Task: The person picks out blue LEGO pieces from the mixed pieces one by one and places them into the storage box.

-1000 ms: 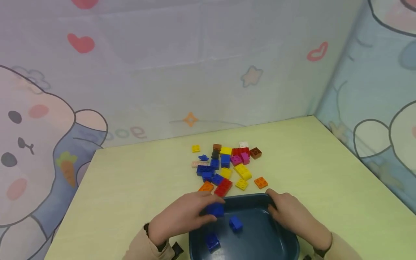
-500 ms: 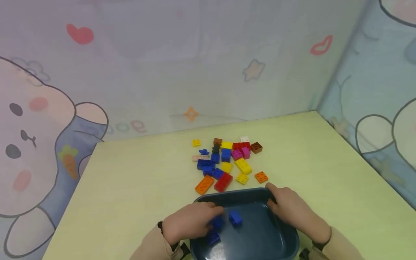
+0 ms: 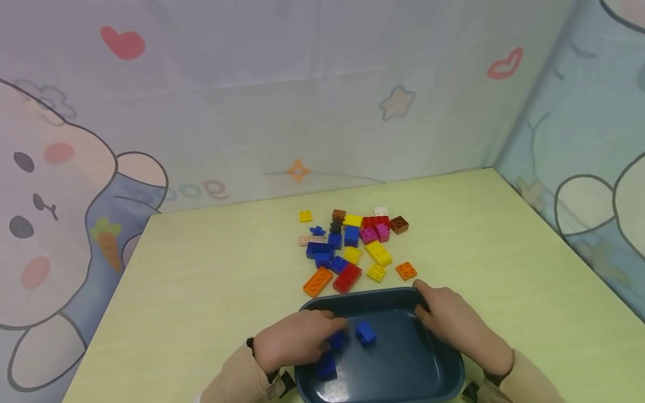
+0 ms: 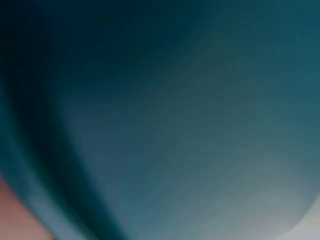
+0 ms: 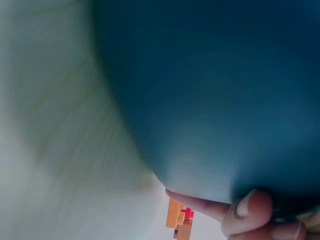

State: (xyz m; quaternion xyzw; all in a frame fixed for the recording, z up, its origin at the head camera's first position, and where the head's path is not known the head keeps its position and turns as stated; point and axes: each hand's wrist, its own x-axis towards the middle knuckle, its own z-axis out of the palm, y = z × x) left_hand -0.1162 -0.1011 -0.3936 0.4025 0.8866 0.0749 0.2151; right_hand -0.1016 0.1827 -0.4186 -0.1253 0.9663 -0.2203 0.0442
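Observation:
A dark blue-grey tray (image 3: 393,364) sits at the front of the table, its wall filling most of both wrist views. Reaching over the tray's left side, my left hand (image 3: 297,341) has its fingers curled at a blue toy brick (image 3: 336,340), which they partly cover. Another blue brick (image 3: 326,366) lies just below those fingers, and a third blue brick (image 3: 365,333) stands to their right on the tray floor. My right hand (image 3: 448,319) grips the tray's far right corner, fingers over the rim; its fingertips (image 5: 250,210) show at the edge in the right wrist view.
Beyond the tray lies a loose cluster of toy bricks, among them a red brick (image 3: 347,278), an orange brick (image 3: 318,281), a yellow brick (image 3: 378,253) and a brown brick (image 3: 399,225). A cartoon-printed cloth wall (image 3: 227,112) stands behind the pale yellow table (image 3: 211,268).
My left hand has moved from the tray's far left rim down into the tray with the blue brick, uncovering the orange brick. My right hand stays on the rim. The head view has tilted downward.

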